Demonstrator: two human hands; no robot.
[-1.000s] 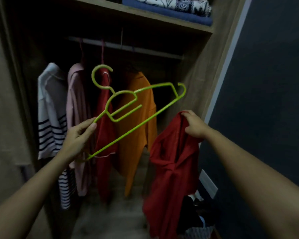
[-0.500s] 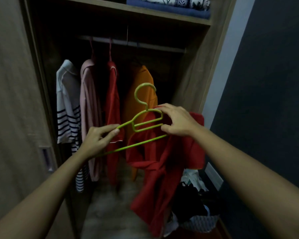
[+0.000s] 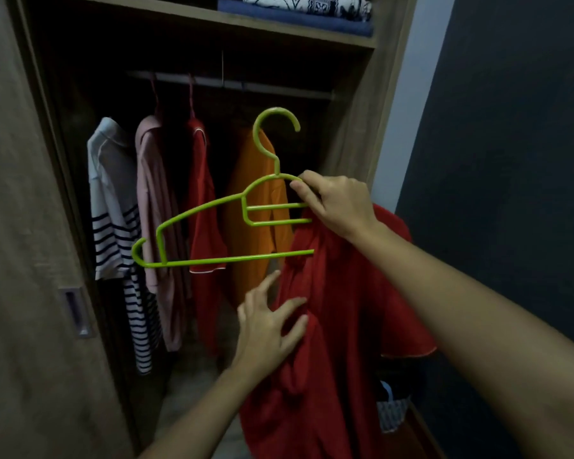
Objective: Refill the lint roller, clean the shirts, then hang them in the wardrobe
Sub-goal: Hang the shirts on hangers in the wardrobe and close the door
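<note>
The red shirt (image 3: 338, 309) hangs bunched in front of the open wardrobe, below and to the right of the green hanger (image 3: 229, 259), with its top edge gathered up under the right hand (image 3: 338, 203). That hand grasps the hanger at its right shoulder, just beside the neck, and holds it upright with the hook on top. This probably keeps the frame steady so the cloth can be worked over the right arm, which already disappears behind the fabric. The left hand (image 3: 269, 326) is below the hanger, released, its fingers spread flat on the shirt front. It seems to be feeling for an opening or smoothing the folds.

Behind the hanger hang an orange shirt (image 3: 252, 233), a hung red top (image 3: 203, 193), a pink shirt (image 3: 153, 193) and a striped shirt (image 3: 113, 207), on the rail (image 3: 272, 87) above it. The free stretch of rail is above and to the right of the hook, so the orange shirt is the closest neighbour to avoid. The hanger's bare left arm points towards the pink shirt and could snag. Higher up, folded cloth (image 3: 305, 14) sits on a shelf (image 3: 212, 19).
</note>
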